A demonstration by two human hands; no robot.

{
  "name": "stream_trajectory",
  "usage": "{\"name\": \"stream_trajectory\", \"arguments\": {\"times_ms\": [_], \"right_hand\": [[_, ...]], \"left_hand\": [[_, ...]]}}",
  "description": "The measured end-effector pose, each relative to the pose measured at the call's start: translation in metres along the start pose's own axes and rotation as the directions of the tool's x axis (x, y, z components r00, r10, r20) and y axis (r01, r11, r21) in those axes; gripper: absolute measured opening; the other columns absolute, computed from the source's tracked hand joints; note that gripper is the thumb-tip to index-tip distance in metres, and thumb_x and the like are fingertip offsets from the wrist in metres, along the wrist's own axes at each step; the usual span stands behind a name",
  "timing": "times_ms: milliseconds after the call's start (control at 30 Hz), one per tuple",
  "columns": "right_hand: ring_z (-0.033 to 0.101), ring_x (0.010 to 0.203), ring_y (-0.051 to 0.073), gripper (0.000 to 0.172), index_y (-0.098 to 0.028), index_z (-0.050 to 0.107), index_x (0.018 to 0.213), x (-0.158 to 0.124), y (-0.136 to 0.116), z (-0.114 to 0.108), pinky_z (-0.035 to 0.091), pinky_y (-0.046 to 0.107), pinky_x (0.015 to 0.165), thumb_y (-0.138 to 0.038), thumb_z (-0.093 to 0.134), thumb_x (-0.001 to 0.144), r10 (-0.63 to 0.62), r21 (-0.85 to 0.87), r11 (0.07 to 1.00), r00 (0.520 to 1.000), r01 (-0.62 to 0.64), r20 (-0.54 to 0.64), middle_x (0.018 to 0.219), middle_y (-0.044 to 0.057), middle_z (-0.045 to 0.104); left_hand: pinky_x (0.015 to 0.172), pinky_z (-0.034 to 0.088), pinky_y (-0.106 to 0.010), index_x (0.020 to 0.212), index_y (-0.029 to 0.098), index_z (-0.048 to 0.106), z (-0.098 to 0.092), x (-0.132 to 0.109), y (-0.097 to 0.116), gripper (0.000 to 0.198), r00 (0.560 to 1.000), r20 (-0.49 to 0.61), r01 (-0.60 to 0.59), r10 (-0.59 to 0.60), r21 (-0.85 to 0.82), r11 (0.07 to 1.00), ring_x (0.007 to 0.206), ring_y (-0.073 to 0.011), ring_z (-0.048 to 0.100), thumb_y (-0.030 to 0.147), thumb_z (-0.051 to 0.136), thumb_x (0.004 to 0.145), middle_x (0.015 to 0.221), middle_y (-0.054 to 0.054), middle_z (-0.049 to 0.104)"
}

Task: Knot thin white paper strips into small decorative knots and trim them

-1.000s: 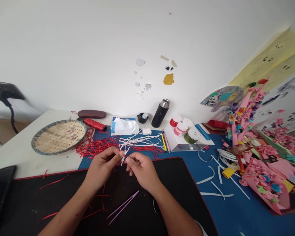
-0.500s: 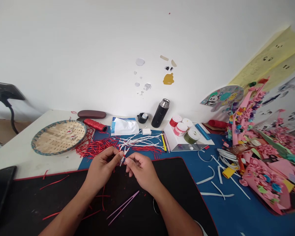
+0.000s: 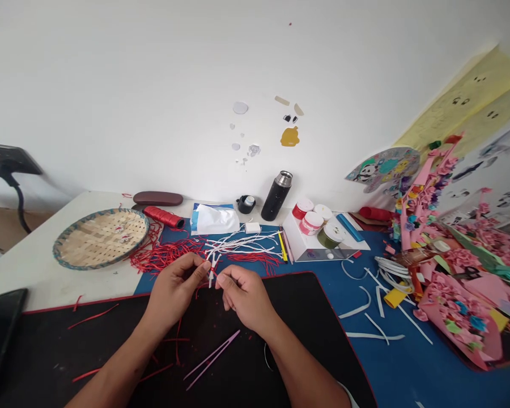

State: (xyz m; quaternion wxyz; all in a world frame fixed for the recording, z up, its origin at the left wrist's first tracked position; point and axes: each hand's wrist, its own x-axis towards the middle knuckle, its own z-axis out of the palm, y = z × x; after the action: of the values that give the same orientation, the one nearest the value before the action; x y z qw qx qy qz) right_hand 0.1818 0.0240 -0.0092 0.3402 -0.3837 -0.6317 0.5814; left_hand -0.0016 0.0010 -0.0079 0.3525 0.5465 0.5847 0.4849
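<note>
My left hand [image 3: 174, 290] pinches a small piece of knotted white cord [image 3: 213, 276] between thumb and forefinger. A bit of red cord [image 3: 213, 269] crosses its middle, and white ends stick out above and below. Just to the right, my right hand [image 3: 247, 296] is closed, thumb against forefinger; whatever its fingertips grip is too small to make out. Below the hands, purple tweezers [image 3: 212, 360] lie on the black mat [image 3: 297, 317]. Beyond them are a bundle of white cords [image 3: 246, 245] and a heap of red cords [image 3: 165, 256].
A woven basket [image 3: 102, 238] and a red thread spool [image 3: 164, 217] stand at the left. Behind are a black flask [image 3: 277, 197] and a white box [image 3: 297, 241] bearing several jars. White strips [image 3: 374, 336] and pink paper flowers [image 3: 454, 311] lie right. A dark tablet-like object [image 3: 0, 334] sits far left.
My right fingertips have drawn slightly away from the white piece, which now hangs more upright in my left fingers. The red band around it shows more clearly.
</note>
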Motion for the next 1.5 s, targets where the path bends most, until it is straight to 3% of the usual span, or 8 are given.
{"name": "stream_trajectory", "arguments": {"times_ms": [233,467,567,867,1100,1267,1400,1500], "right_hand": [[0.043,0.044,0.010,0.039,-0.019,0.067,0.084,-0.001,-0.004,0.001,0.032,0.023,0.051,-0.052,0.058,0.103,0.003,-0.048,0.999,0.999,-0.001,0.033,0.051,-0.007,0.050],[0.043,0.045,0.010,0.035,-0.019,0.071,0.089,-0.003,-0.005,0.003,0.031,0.023,0.050,-0.050,0.061,0.103,0.002,-0.049,0.999,0.999,0.000,0.054,0.052,-0.007,0.049],[0.047,0.048,0.010,0.031,-0.018,0.071,0.090,-0.002,-0.004,0.003,0.036,0.023,0.052,-0.045,0.061,0.102,0.021,-0.048,0.999,0.995,-0.017,0.098,0.054,-0.007,0.052],[0.057,0.056,0.011,0.031,-0.018,0.072,0.095,-0.001,-0.001,0.001,0.045,0.023,0.058,-0.046,0.062,0.103,0.075,-0.028,0.997,0.980,-0.071,0.182,0.068,-0.003,0.063],[0.056,0.053,0.010,0.047,-0.018,0.067,0.100,0.005,-0.004,-0.006,0.036,0.022,0.048,-0.065,0.064,0.097,0.070,0.107,0.992,0.997,-0.068,-0.019,0.072,-0.002,0.063],[0.056,0.050,0.010,0.054,-0.019,0.062,0.099,0.007,0.000,-0.005,0.035,0.021,0.045,-0.072,0.064,0.093,0.059,0.168,0.984,0.998,-0.055,-0.021,0.074,-0.002,0.064],[0.056,0.050,0.010,0.050,-0.019,0.062,0.097,0.006,0.001,-0.004,0.035,0.021,0.046,-0.069,0.064,0.095,0.044,0.169,0.985,0.999,-0.040,-0.019,0.074,-0.002,0.064],[0.057,0.051,0.010,0.044,-0.018,0.064,0.098,0.006,0.000,-0.004,0.037,0.022,0.047,-0.062,0.068,0.095,0.057,0.146,0.988,0.998,-0.051,-0.034,0.073,-0.002,0.064]], "left_hand": [[0.064,0.042,-0.031,0.069,0.024,0.063,-0.001,0.002,-0.005,0.041,1.000,-0.023,0.020,-0.020,-0.004,1.000,0.067,-0.0203,0.056,0.057,0.068,0.091,0.068,0.001,0.063],[0.059,0.045,-0.028,0.071,0.022,0.068,0.000,0.006,0.000,0.045,0.982,0.126,0.174,-0.139,-0.335,0.926,0.059,-0.0165,0.054,0.064,0.078,0.083,0.063,0.003,0.063],[0.054,0.045,-0.027,0.073,0.023,0.066,0.002,0.004,0.003,0.046,0.978,0.146,0.194,-0.149,-0.379,0.905,0.055,-0.0157,0.054,0.066,0.078,0.082,0.061,0.004,0.062],[0.054,0.047,-0.027,0.079,0.023,0.064,0.002,0.004,0.005,0.047,0.988,0.124,0.132,-0.097,-0.316,0.939,0.055,-0.0156,0.058,0.069,0.072,0.087,0.067,0.003,0.065],[0.055,0.044,-0.028,0.077,0.024,0.064,0.000,0.004,0.002,0.048,0.995,0.090,0.052,-0.038,-0.152,0.987,0.055,-0.0167,0.053,0.069,0.064,0.092,0.061,0.004,0.059],[0.053,0.043,-0.028,0.076,0.025,0.065,0.002,0.001,0.005,0.047,0.990,0.137,0.023,-0.009,-0.097,0.995,0.052,-0.0166,0.052,0.068,0.062,0.094,0.060,0.004,0.058],[0.053,0.041,-0.027,0.075,0.024,0.066,0.003,0.001,0.006,0.047,0.994,0.109,0.002,0.002,-0.037,0.999,0.054,-0.0166,0.050,0.067,0.063,0.094,0.059,0.004,0.056],[0.053,0.041,-0.027,0.076,0.024,0.066,0.004,0.001,0.006,0.047,0.991,0.126,0.050,-0.037,-0.095,0.994,0.054,-0.0163,0.050,0.068,0.065,0.092,0.059,0.005,0.055]]}}
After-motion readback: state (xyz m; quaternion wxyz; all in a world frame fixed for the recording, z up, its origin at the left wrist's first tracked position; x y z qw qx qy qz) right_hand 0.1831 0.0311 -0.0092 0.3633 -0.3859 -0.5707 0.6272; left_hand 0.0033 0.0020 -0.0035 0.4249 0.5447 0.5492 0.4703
